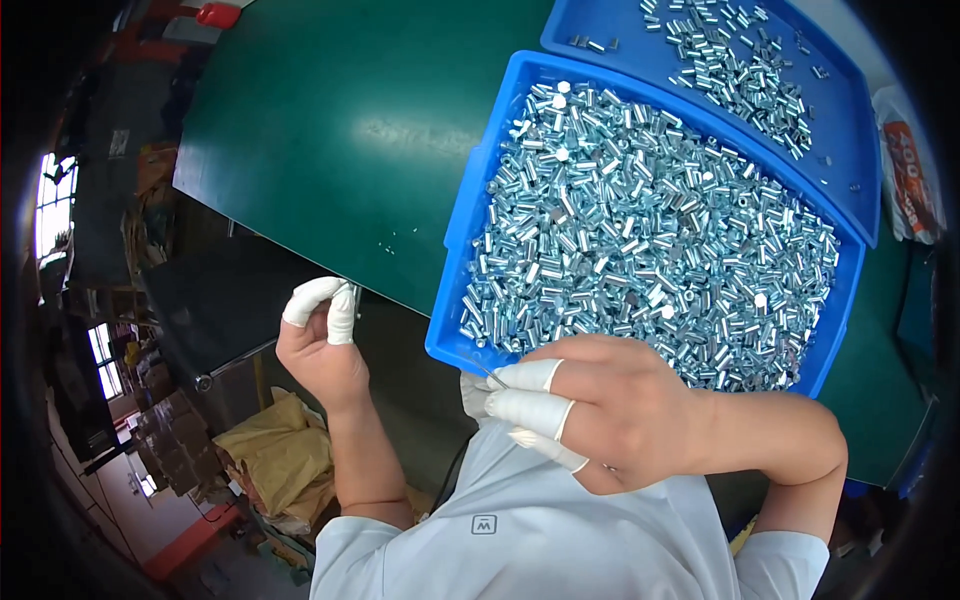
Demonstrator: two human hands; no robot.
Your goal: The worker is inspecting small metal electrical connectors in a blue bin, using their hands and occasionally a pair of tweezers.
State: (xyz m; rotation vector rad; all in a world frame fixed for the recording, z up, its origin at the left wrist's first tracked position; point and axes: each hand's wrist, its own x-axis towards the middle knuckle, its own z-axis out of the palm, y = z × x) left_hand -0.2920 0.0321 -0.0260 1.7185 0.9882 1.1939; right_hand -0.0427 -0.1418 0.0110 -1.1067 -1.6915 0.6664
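My left hand [325, 345] is raised off the green table's near edge, its white-wrapped thumb and forefinger pinched together. A small shiny bit shows at the fingertips, too little to name. My right hand [610, 410], with white wraps on several fingers, is closed on a thin metal pointed tool [496, 378]. It hovers over the near rim of a blue bin [474, 200]. Heaped inside the bin are many small shiny metal sleeves [620, 230], some with hexagonal ends. The tool's grip end is hidden by my fingers.
Behind the bin, a second blue tray [640, 70] holds more of the same metal parts. The green table [330, 150] spreads out left, with a few tiny scraps. A plastic bag [908, 170] lies at far right. A yellow wrapped bundle [275, 450] sits lower left.
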